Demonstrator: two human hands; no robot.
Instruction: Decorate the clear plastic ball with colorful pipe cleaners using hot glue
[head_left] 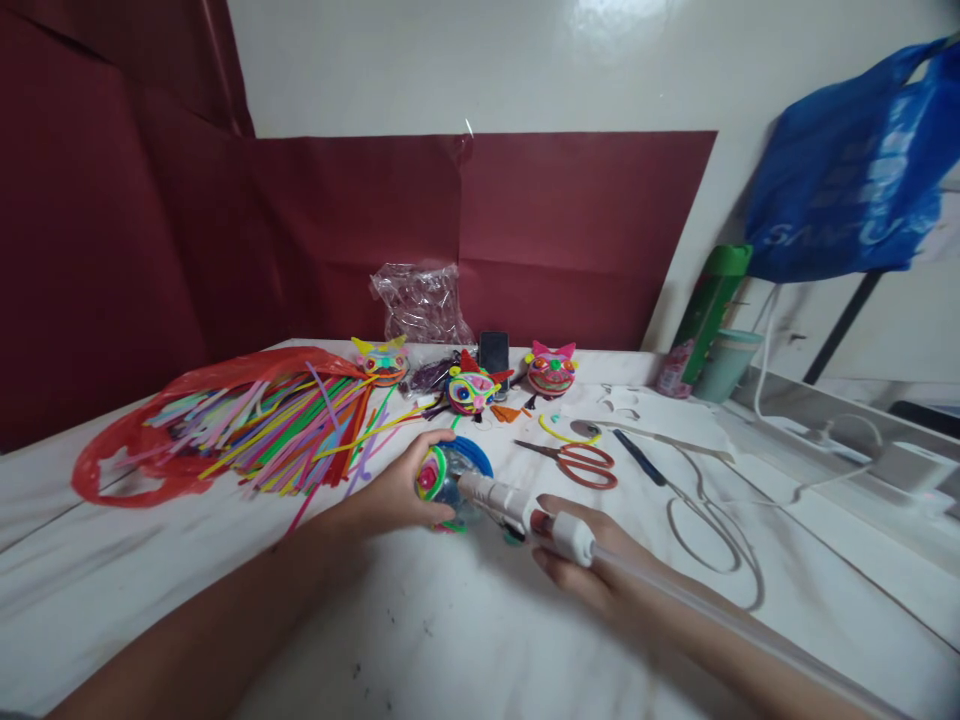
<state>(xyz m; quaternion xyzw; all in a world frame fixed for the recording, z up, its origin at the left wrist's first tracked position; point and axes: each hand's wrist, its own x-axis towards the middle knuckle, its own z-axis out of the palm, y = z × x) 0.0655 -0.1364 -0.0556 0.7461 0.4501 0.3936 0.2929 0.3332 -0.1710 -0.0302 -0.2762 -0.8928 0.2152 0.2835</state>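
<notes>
My left hand (pixel 405 482) is wrapped round a small round craft ornament (pixel 432 474) with a green and pink coiled eye and a blue rim, held just above the table. In my right hand (pixel 581 565) is a white hot glue gun (pixel 499 497), gripped by its body, its nozzle pointing at the ornament's clear, bluish middle. Whether the nozzle touches it I cannot tell. A long translucent glue stick (pixel 675 590) runs back from the gun over my right forearm. My left fingers hide part of the ornament.
Pipe cleaners (pixel 262 430) spill from a red plastic bag (pixel 97 472) on the left. Finished-looking animal heads, one pink-eared (pixel 551 370), stand behind. Orange-handled scissors (pixel 586 465), a dark-handled tool (pixel 639 458) and a white cord (pixel 720 545) lie right. A green spray can (pixel 709 310) stands far right.
</notes>
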